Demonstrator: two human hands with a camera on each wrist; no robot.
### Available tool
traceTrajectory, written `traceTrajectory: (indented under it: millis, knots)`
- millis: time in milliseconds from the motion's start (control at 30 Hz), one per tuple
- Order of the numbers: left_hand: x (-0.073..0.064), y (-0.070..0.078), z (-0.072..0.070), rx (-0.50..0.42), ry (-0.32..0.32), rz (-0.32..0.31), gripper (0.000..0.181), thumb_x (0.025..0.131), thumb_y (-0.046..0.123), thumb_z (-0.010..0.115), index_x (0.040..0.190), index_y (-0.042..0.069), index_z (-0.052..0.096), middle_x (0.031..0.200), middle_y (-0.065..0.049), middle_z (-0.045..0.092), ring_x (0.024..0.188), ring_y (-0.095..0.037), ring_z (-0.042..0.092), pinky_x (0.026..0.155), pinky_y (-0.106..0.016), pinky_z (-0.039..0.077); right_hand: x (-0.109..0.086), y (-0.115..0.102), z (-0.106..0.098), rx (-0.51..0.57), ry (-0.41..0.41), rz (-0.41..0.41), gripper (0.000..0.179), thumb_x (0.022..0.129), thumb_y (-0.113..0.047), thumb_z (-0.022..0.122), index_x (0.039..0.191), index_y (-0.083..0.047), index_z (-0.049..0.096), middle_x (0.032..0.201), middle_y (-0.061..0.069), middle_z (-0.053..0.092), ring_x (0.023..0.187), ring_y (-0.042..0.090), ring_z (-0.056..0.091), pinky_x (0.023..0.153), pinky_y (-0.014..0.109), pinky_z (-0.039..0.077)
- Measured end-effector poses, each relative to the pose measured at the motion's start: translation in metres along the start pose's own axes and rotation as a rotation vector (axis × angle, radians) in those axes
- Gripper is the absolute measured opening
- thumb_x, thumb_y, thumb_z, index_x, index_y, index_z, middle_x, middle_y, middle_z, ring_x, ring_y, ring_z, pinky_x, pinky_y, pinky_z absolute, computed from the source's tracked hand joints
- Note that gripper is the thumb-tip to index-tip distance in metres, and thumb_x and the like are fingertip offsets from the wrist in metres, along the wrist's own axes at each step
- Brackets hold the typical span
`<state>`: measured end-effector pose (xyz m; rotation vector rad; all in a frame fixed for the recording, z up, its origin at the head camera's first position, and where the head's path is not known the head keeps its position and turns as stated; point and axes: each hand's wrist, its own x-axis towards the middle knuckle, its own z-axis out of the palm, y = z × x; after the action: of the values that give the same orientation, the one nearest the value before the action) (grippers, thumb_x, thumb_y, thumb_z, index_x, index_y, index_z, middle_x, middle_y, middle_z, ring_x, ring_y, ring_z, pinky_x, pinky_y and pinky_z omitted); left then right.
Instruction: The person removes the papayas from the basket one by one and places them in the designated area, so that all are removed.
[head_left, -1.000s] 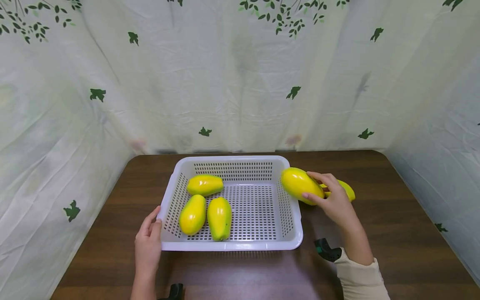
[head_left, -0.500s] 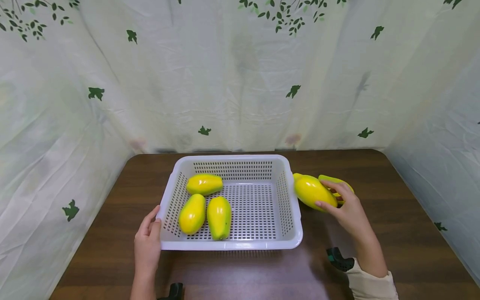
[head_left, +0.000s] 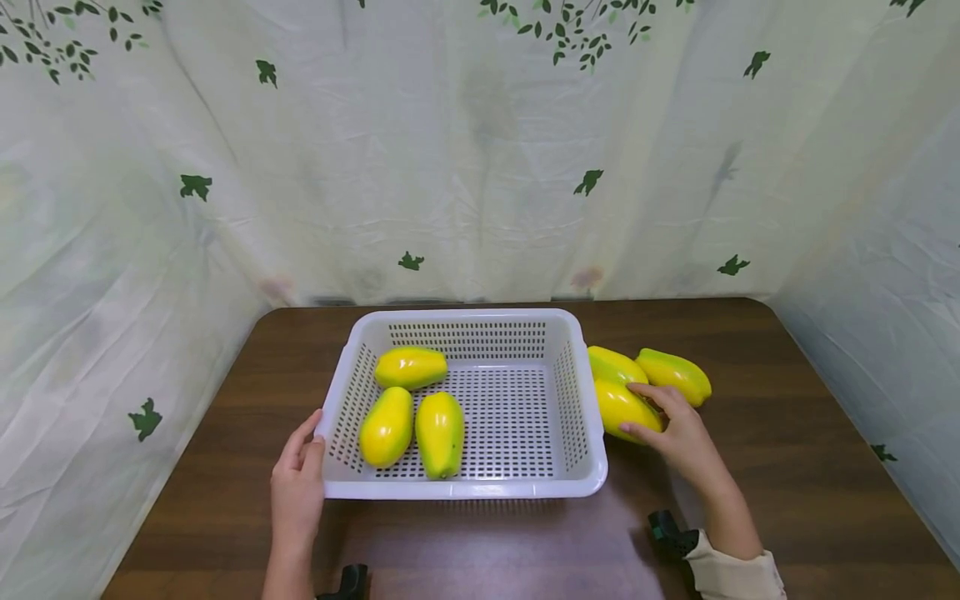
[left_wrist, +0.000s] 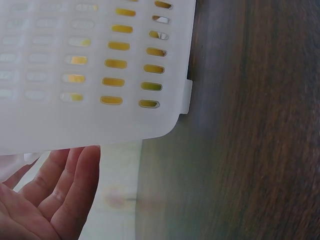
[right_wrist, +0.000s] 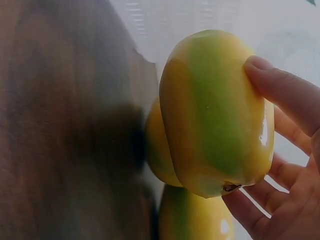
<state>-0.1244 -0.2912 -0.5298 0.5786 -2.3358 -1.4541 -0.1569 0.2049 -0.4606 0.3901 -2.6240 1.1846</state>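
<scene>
Three yellow papayas lie in the left half of a white perforated plastic basket [head_left: 525, 490], among them a papaya [head_left: 440, 435] near its front wall. My left hand [head_left: 297, 479] holds the basket's left rim, its fingers at the rim's edge in the left wrist view. Right of the basket, my right hand [head_left: 678, 429] grips a papaya [head_left: 624, 410], green-striped in the right wrist view, with the thumb on one side and fingers round the other. Just behind it lie a second papaya [head_left: 613, 364], against the basket's right side, and a third papaya [head_left: 678, 375].
The basket stands on a dark brown wooden table [head_left: 787, 417]. A pale curtain [head_left: 480, 167] with green leaf prints hangs behind and along both sides. Black wrist devices are worn at both wrists, and the right forearm has a cream sleeve [head_left: 738, 571].
My right hand has brought the papaya from over the basket's right rim rightward and down, then nearer to me, in front of the other two. The left hand and basket have stayed put.
</scene>
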Motion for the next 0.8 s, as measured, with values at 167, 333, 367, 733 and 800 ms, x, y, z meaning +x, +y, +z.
traceTrajectory:
  millis: [167,333,367,733,800]
  knots:
    - [-0.021,0.046,-0.009,-0.037,-0.044,-0.014,0.04,0.093,0.044,0.038,0.132,0.035,0.045,0.106,-0.011,0.059,0.09,-0.021,0.051,0.067,-0.026,0.045,-0.001,0.003,0.007,0.019,-0.034,0.039,0.054,0.071,-0.022,0.076,0.118,-0.005,0.055,0.11,0.013,0.051,0.1,0.027,0.045,0.083,0.044,0.036]
    - [-0.036,0.081,-0.013,-0.037,-0.03,-0.053,0.04,0.094,0.04,0.037,0.132,0.03,0.046,0.107,-0.012,0.059,0.089,-0.019,0.051,0.066,-0.02,0.044,-0.003,0.008,0.011,0.031,-0.055,0.059,0.054,0.071,-0.022,0.076,0.117,-0.003,0.055,0.112,0.017,0.051,0.101,0.031,0.046,0.086,0.049,0.034]
    - [-0.033,0.074,-0.012,-0.037,-0.027,-0.04,0.039,0.094,0.042,0.037,0.131,0.033,0.046,0.107,-0.009,0.059,0.089,-0.018,0.051,0.066,-0.019,0.044,-0.003,0.009,0.012,0.031,-0.057,0.063,0.053,0.072,-0.023,0.076,0.117,-0.003,0.055,0.112,0.017,0.052,0.101,0.032,0.046,0.086,0.049,0.034]
    - [0.002,-0.006,0.002,-0.003,0.001,0.016,0.037,0.09,0.052,0.036,0.126,0.047,0.044,0.107,0.003,0.06,0.089,-0.015,0.053,0.066,-0.023,0.046,-0.006,0.013,0.015,0.074,-0.052,0.084,0.052,0.074,-0.022,0.074,0.117,-0.001,0.054,0.115,0.018,0.05,0.105,0.034,0.046,0.09,0.052,0.033]
    - [0.002,-0.006,0.001,-0.005,-0.008,0.016,0.038,0.091,0.052,0.036,0.127,0.046,0.043,0.108,0.001,0.059,0.09,-0.016,0.053,0.066,-0.022,0.046,-0.006,0.012,0.015,0.078,-0.05,0.082,0.052,0.074,-0.022,0.074,0.118,-0.001,0.053,0.116,0.018,0.05,0.106,0.034,0.045,0.09,0.053,0.033]
